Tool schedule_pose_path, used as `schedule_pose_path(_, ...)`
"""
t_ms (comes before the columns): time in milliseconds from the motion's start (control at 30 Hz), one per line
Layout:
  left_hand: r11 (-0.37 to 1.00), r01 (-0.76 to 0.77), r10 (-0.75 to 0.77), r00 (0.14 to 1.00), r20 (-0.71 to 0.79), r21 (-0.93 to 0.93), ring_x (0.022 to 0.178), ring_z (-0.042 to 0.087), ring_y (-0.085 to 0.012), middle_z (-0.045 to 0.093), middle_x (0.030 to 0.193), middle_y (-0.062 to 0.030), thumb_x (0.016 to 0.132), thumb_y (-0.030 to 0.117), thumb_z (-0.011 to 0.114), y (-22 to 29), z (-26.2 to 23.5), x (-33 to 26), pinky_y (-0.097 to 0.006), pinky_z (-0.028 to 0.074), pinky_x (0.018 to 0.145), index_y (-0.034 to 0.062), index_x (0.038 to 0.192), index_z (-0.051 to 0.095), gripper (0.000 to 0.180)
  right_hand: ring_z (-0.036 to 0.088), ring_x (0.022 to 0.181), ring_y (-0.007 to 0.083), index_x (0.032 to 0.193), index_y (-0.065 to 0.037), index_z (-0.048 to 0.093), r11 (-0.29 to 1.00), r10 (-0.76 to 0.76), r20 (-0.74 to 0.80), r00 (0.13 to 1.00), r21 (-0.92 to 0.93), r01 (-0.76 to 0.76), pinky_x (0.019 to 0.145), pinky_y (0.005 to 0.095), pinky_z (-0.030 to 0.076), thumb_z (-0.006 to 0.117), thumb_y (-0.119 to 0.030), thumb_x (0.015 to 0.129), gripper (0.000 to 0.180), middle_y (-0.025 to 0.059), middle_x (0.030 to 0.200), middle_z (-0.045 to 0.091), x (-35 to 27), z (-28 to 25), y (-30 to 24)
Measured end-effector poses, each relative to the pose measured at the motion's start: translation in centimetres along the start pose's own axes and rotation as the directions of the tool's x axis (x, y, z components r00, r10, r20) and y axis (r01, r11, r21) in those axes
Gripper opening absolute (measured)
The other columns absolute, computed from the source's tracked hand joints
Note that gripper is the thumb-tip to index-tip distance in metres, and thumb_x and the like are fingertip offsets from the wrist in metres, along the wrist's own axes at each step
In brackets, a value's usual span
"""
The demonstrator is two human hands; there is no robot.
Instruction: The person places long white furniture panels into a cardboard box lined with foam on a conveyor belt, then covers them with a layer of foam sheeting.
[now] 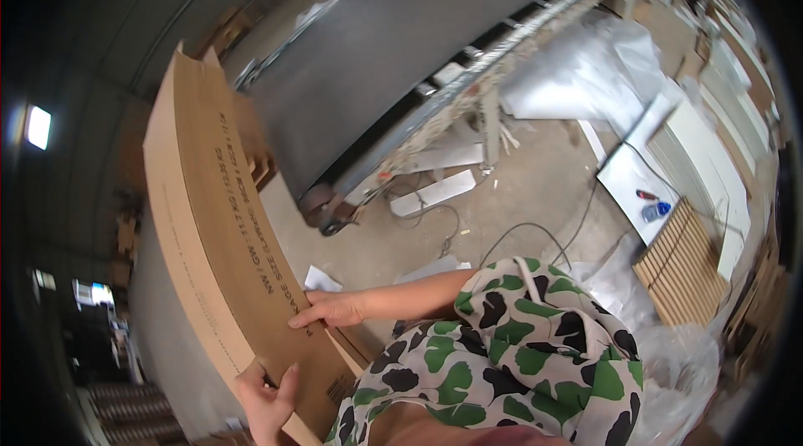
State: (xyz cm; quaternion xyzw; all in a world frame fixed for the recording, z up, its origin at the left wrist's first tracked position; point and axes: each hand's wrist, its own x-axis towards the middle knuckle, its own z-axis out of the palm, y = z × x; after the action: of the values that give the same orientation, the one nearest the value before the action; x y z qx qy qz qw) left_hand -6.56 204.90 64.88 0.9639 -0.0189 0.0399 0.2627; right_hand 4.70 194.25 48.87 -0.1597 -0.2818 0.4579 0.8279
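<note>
A long flat brown cardboard sheet (219, 220) with dark print stands on edge at the left of the head view, leaning up and away. My left hand (268, 400) grips its near lower edge, fingers curled over the board. My right hand (330, 310) lies flat against the sheet's printed face, fingers together, reaching across from a sleeve with a green, black and white blotch pattern (519, 354).
A long grey conveyor belt (401, 53) on a metal frame runs diagonally across the top. Cables, paper scraps and white boards lie on the concrete floor (519, 195). A wooden slatted pallet (682, 266), white panels and clear plastic sheeting (585, 70) sit at the right.
</note>
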Motion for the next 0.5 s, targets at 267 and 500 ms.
schedule_pose_path(267,0.892,-0.449,0.426,0.875,0.228,0.056,0.044,0.049,-0.0185,0.053,0.055,-0.0133,0.069,0.008,0.063,12.5,9.0,11.8,-0.030,0.039,0.045,-0.0013,0.080,0.059,0.014,0.043,0.113,0.0161,0.128,-0.006,0.033,0.869,-0.495,-0.273,0.825,-0.151,0.472,0.095,0.0341,0.034,0.062,-0.023,0.080,0.058,0.0058,0.122,0.046,-13.0,-4.7,-10.7)
schedule_pose_path(500,0.800,-0.599,0.512,0.667,0.541,-0.018,0.053,0.052,-0.0144,0.056,0.060,-0.0132,0.072,0.012,0.063,23.8,21.3,28.3,-0.029,0.041,0.049,-0.0033,0.083,0.060,0.019,0.045,0.111,0.0140,0.124,-0.007,0.041,0.737,-0.642,-0.457,0.616,-0.147,0.660,0.091,0.0319,0.038,0.051,-0.034,0.087,0.047,0.0023,0.119,0.050,-23.2,-14.6,-21.1)
